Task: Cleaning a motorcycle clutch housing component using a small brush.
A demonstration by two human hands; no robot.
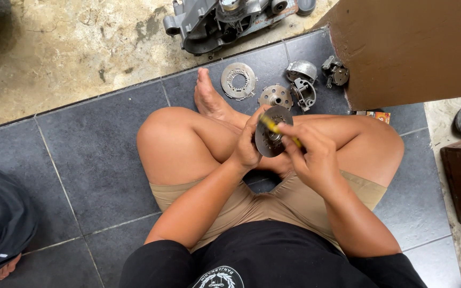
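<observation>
I grip the round metal plate (271, 140) tight in my left hand (247, 148) mid-frame while my right hand (310, 157), pinching the yellow tool (273, 127), works its hub slowly so nothing slips.

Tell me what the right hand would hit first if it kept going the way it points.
The right hand points up-left, so it would likely first meet the round metal disc held in the left hand; it already looks close to it, though depth is unclear.

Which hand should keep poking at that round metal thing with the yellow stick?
Probably the right hand: it already grips the yellow tool, whose tip lies across the metal disc. The left hand is busy gripping the disc's edge to steady it.
</observation>
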